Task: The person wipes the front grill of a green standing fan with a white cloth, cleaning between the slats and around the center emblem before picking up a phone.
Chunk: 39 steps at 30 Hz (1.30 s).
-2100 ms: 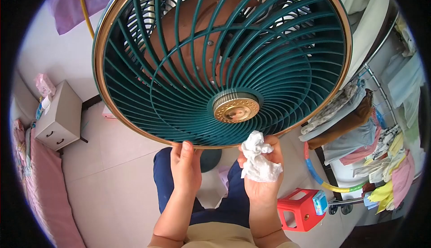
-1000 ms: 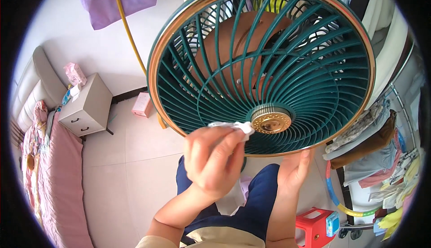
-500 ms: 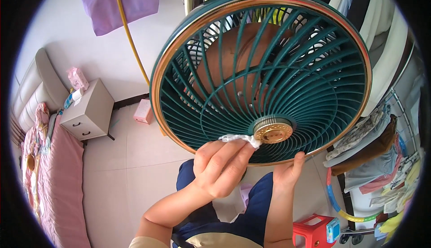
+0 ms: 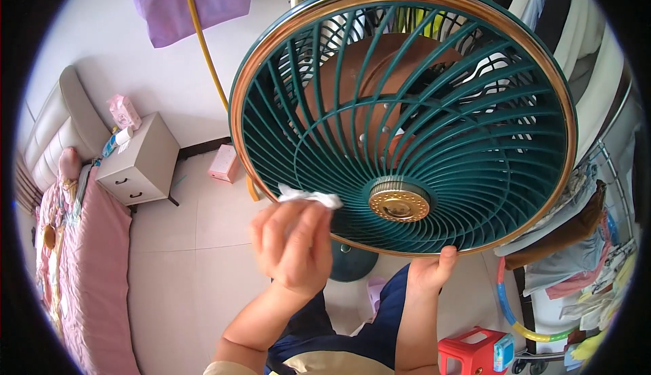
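A large electric fan (image 4: pixel 475 165) with a dark green spiral grille, a copper-gold rim and a gold hub cap (image 4: pixel 399 201) fills the middle of the view. Brown blades show behind its ribs. My left hand (image 4: pixel 293 243) is closed around a crumpled white tissue (image 4: pixel 310 195), held at the fan's lower left rim; the hand is slightly blurred. From below, my right hand (image 4: pixel 434 266) grips the fan's bottom rim, its thumb on the front edge and its other fingers hidden behind.
Clothes hang on a rack (image 4: pixel 600 171) at the right. A red stool (image 4: pixel 471 351) stands below it. At left are a pink-covered bed (image 4: pixel 95 266) and a grey nightstand (image 4: pixel 139 165). A pink box (image 4: pixel 224 163) sits on the floor; a purple bag (image 4: pixel 193 5) hangs above.
My left hand with the tissue has moved left, away from the hub cap to the lower left rim. The fan is tilted slightly differently, and my right hand still holds its bottom rim.
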Motion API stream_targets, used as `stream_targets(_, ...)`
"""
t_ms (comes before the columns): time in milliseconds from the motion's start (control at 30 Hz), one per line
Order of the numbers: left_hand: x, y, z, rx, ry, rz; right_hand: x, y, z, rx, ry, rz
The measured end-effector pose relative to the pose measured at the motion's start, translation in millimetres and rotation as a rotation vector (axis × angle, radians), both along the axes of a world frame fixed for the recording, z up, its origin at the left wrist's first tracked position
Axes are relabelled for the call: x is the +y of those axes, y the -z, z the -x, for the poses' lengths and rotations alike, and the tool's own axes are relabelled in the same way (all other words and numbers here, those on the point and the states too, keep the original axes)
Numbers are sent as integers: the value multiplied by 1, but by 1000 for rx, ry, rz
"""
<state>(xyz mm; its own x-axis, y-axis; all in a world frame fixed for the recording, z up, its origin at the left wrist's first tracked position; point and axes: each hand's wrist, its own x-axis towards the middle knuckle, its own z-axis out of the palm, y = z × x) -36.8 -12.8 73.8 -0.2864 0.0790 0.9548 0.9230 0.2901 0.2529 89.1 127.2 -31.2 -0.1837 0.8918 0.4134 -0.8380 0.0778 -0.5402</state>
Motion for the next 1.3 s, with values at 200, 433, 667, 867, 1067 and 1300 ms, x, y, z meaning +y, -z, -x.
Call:
stream_targets(200,17,-4,-13,54,197,-64,-3,0,-2,-12,8,65)
stream_targets(433,-7,6,19,145,10,75,2,0,-5,-50,-52,-13)
stream_targets(667,1,-1,7,50,196,9,-9,-3,-1,-50,-80,14)
stream_targets(867,23,-1,-21,-189,371,-208,-8,-7,-3,-72,-37,-17)
stream_targets(1067,19,5,-7,28,236,-87,8,-2,-11,-6,-122,16)
stream_targets(1300,-12,-6,38,389,92,177,15,4,-15,-5,-181,5)
